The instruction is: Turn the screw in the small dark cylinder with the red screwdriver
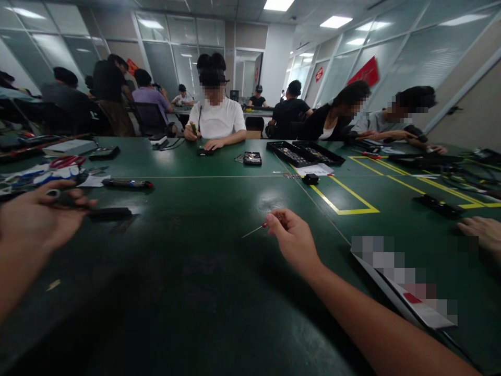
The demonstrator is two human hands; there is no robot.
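My right hand [295, 237] is above the middle of the green table, closed round the red handle of a small screwdriver [255, 230]. The screwdriver's thin metal shaft points left and slightly down. At the left edge, my left hand [43, 222] is closed on a dark, rod-like tool [62, 198] with a pale round end; its kind is not clear. Just right of those fingers lies a black bar-shaped object [111, 213], apart from or touching the tool, I cannot tell which. Behind it a pen-shaped electric screwdriver [127, 183] with a red tip rests on the table.
Red-handled scissors [67, 162] lie among clutter at the left. Black trays of small parts [287, 154] stand beyond, near a small black block [310, 179]. A silver, blurred-out device [391, 287] is at right, close to another person's hand [481, 232]. A person in white [217, 117] sits opposite.
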